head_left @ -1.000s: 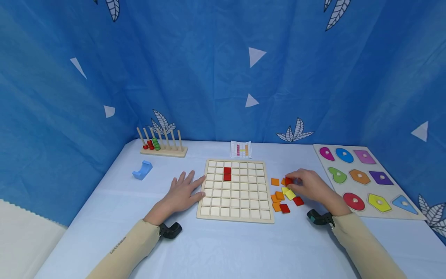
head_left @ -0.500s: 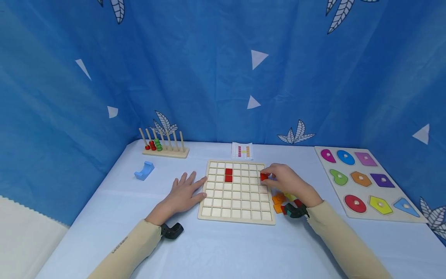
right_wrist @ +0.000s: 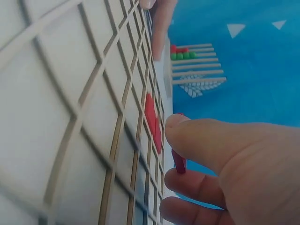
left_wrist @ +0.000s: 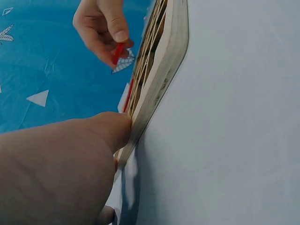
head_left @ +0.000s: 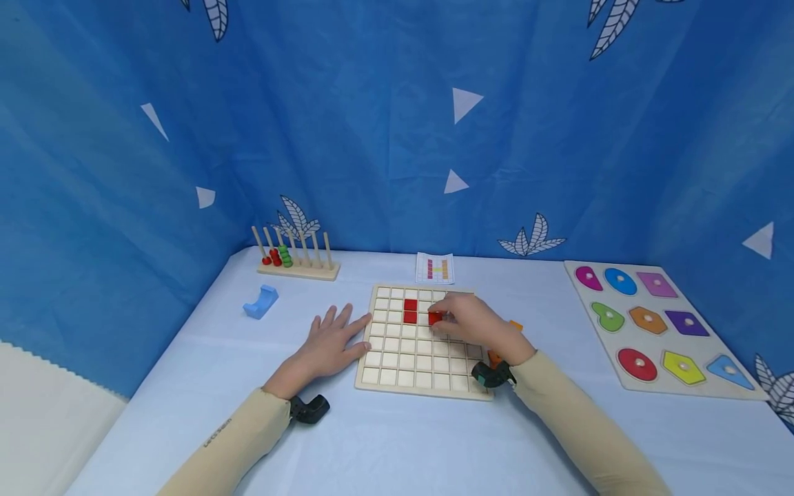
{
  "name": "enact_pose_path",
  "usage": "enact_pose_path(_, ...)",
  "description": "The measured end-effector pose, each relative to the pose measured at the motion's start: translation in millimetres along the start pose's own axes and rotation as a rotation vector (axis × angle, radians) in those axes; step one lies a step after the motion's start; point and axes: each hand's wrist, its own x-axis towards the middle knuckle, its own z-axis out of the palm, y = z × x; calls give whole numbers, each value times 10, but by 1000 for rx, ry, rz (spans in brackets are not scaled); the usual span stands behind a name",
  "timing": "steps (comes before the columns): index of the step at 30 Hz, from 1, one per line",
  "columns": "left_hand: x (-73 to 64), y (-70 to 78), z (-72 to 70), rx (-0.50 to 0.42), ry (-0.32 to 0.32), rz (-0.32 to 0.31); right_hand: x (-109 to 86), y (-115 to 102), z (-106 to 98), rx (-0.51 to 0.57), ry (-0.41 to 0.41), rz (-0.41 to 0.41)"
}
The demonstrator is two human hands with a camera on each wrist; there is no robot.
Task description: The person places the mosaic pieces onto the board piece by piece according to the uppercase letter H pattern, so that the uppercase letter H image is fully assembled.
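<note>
A wooden grid board (head_left: 406, 360) lies on the table, with two red square tiles (head_left: 410, 311) set one behind the other in its upper cells. Over the board, my right hand (head_left: 474, 322) pinches another red tile (head_left: 435, 318) between thumb and fingers; in the right wrist view that held tile (right_wrist: 179, 161) is above the grid, apart from it. My left hand (head_left: 329, 348) lies spread at the board's left edge, its thumb and forefinger touching the frame. Loose orange tiles (head_left: 494, 358) show partly beside the board, mostly hidden behind my right hand and wrist.
Behind the board lies a small pattern card (head_left: 435, 269). A wooden peg rack with beads (head_left: 300, 271) and a blue curved block (head_left: 260, 302) are at the back left. On the right lies a shape puzzle board (head_left: 657, 331). A blue curtain hangs behind the table.
My right hand has lifted a red tile from the loose pile and carried it left over the board, towards the two placed tiles. My left hand stays at the board's edge.
</note>
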Motion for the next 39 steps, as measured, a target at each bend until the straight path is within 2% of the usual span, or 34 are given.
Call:
enact_pose_path(6, 0, 6, -8, -1, -2, 1, 87, -102, 51, -14, -15, -27)
enact_pose_path(18, 8, 2, -8, 0, 5, 10, 198, -287, 164, -40, -19, -19)
enact_pose_path(30, 11, 16, -10, 1, -11, -7, 216, -331, 238, -18, -18, -19)
enact_pose_path(39, 28, -17, 10, 8, -8, -3, 228, -319, 258, -43, 1, -20)
